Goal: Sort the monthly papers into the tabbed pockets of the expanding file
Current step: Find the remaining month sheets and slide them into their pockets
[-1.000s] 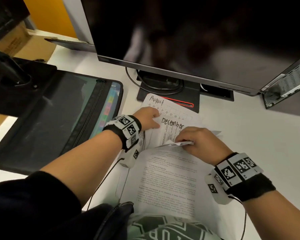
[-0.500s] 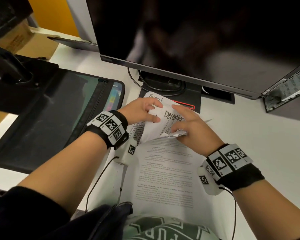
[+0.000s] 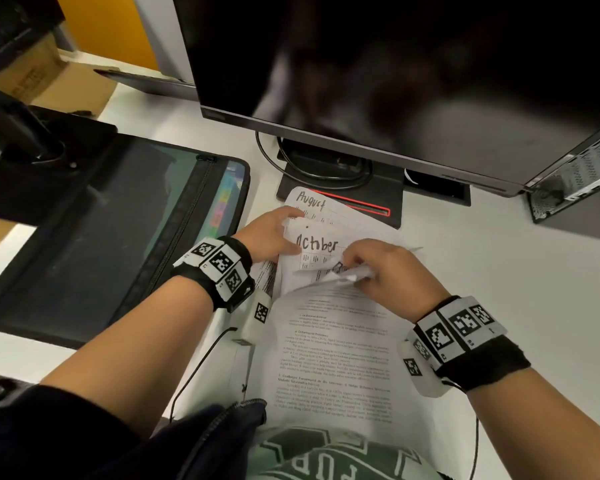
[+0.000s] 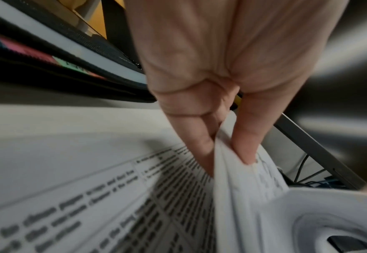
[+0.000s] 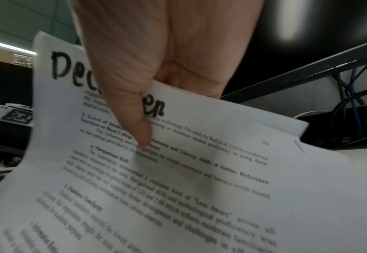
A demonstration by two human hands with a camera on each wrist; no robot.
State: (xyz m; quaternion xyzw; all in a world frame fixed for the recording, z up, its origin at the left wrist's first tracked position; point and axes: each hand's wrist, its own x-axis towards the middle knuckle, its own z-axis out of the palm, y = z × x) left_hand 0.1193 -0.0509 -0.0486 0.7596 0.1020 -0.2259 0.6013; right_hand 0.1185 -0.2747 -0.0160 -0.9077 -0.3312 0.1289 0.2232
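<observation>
A stack of printed papers (image 3: 336, 355) lies on the white desk in front of me. A sheet headed "August" (image 3: 312, 204) sits at the back, and one headed "October" (image 3: 317, 244) is exposed on top. My left hand (image 3: 291, 233) pinches the left edge of several raised sheets (image 4: 228, 171) between thumb and fingers. My right hand (image 3: 354, 270) grips the "December" sheet (image 5: 189, 162), curled back toward me, with the thumb (image 5: 139, 123) pressed on it. The black expanding file (image 3: 84, 237) lies to the left, its coloured tabs (image 3: 224, 202) showing along the open edge.
A dark monitor (image 3: 395, 81) on a black stand (image 3: 340, 183) with looped cables is just behind the papers. A computer case (image 3: 575, 181) stands at the right. At the far left are a cardboard box (image 3: 49, 81) and black equipment (image 3: 21, 150).
The "December" sheet, on top a second ago, has been peeled back toward me by my right hand, uncovering "October". My left hand shifted along the stack's left edge.
</observation>
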